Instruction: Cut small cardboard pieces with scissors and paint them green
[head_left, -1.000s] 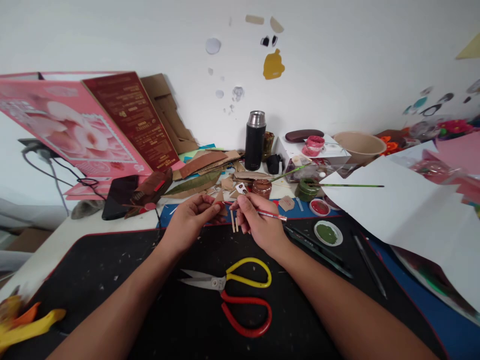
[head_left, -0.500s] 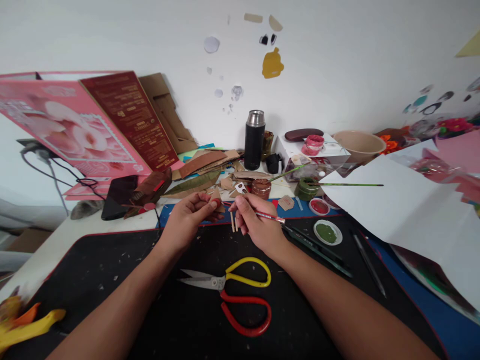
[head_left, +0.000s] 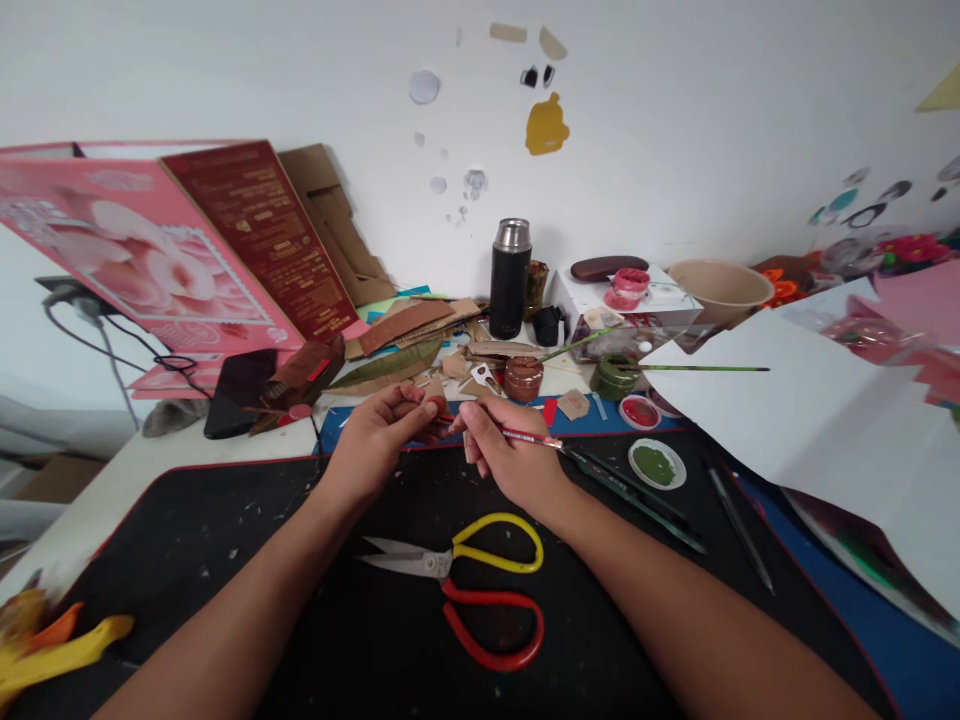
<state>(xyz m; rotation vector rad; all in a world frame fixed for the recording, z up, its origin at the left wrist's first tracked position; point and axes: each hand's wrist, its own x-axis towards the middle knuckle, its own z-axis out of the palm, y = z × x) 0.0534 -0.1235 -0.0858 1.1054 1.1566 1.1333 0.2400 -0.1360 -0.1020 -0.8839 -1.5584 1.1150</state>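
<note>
My left hand [head_left: 382, 432] is closed, its thumb and fingers pinching a small brown cardboard piece [head_left: 433, 388] that carries a red patch. Facing it, my right hand [head_left: 504, 440] grips a slim red pen-like tool [head_left: 529, 437], whose silvery rear end points right. The tool's front end reaches the left fingers; whether it touches the cardboard is hidden. Below both hands, open-bladed scissors [head_left: 431, 563] with one yellow and one red handle lie on the black mat [head_left: 337, 640].
Jars of brown paint [head_left: 523, 378] and green paint [head_left: 615, 376] stand behind, brushes across them. A lid with green paint [head_left: 657, 464] and a pen [head_left: 739, 530] lie right. Cardboard scraps [head_left: 409, 325], a black flask [head_left: 510, 280] and a pink box [head_left: 172, 260] line the back.
My right hand has shifted slightly left towards the left hand, bringing the red tool with it. Pale strips below the right fingers are now mostly covered. The left hand stays nearly still.
</note>
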